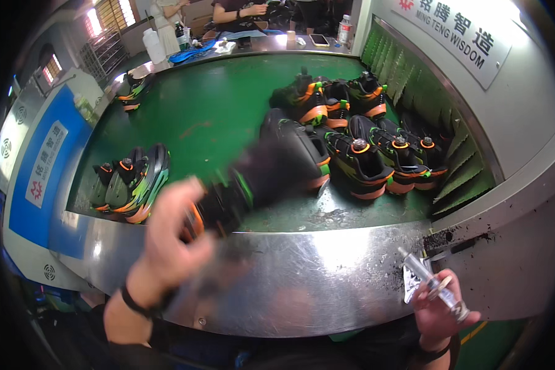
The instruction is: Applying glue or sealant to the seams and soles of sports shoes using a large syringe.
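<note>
Your left hand (172, 237) is gripping a motion-blurred black sports shoe with orange and green trim (259, 182), holding it over the near edge of the green conveyor belt (209, 111). Your right hand (439, 308) is pinching a small clear plastic syringe (430, 281) beside the shiny steel rim (327, 271). More matching shoes (376, 154) are crowding the belt's right side by the grey machine housing (518, 123); another pair (132, 182) is lying at the left. People (240, 12) are working at the far end.

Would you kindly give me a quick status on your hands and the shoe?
Left hand gripping black shoe, blurred, over the belt's steel rim. Right hand holding clear syringe-like tool. More shoes close behind on green belt.
</note>
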Motion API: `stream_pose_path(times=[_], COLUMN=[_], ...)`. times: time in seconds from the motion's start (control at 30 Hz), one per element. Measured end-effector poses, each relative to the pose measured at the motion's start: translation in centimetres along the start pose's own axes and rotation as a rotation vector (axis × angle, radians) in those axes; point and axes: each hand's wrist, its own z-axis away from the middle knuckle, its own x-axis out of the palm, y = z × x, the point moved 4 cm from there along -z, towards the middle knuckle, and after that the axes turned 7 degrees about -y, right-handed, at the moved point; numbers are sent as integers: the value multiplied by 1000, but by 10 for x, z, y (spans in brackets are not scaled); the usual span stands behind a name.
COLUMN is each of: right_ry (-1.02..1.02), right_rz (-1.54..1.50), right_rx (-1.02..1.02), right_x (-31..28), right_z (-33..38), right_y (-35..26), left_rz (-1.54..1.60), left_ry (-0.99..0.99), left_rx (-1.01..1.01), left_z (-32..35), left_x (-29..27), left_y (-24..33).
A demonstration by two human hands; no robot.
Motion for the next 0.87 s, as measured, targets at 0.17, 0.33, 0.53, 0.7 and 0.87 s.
stream_pose_path(times=[0.17,0.33,0.53,0.7,0.87], right_ry=[125,232,44,225,-231], right_rz=[52,101,238,363,1452], right_rx=[144,259,197,241,145], right_x=[-33,-49,-62,-41,-13], right_z=[38,55,73,76,25], right_y=[20,10,5,14,-9], left_rz=[295,288,586,1013,1204], left_ry=[86,165,59,144,-29], left_rx=[-611,-589,-736,-791,-782], left_z=[-114,-200,-220,-191,-201], left_x=[7,57,119,131,199], left_y=[-141,-229,-253,-244,-229])
